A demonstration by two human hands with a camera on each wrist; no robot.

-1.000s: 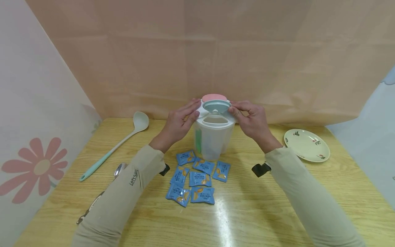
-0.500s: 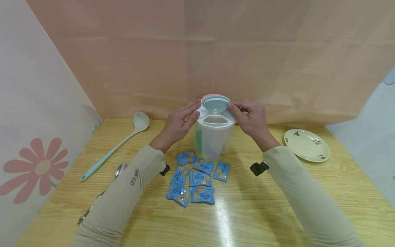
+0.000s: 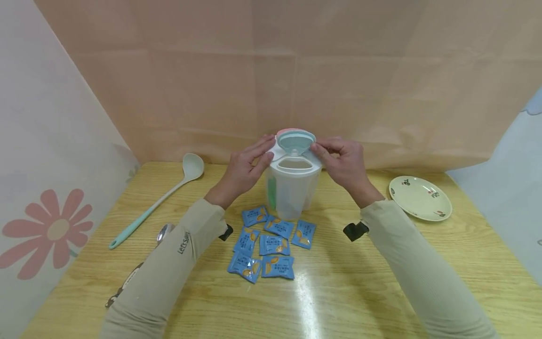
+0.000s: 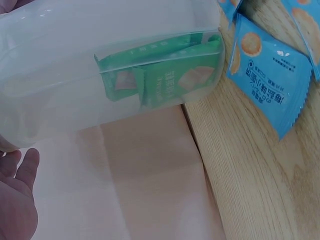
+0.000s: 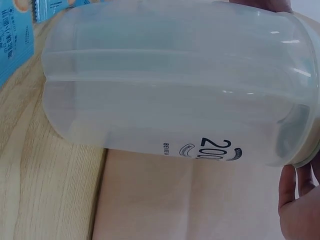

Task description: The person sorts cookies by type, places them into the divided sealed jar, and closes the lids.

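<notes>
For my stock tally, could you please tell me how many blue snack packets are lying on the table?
7, clustered before the clear container: back row; middle; front. Overlaps could hide another. Green packets sit inside.

both forearms, sleeved in beige, are stretched forward and angled inward. the left hand (image 3: 243,169) is raised with its fingers held nearly straight and close together, pointing right. the right hand (image 3: 344,162) is raised opposite, with fingertips (image 3: 318,149) curled into a pinch.
</notes>
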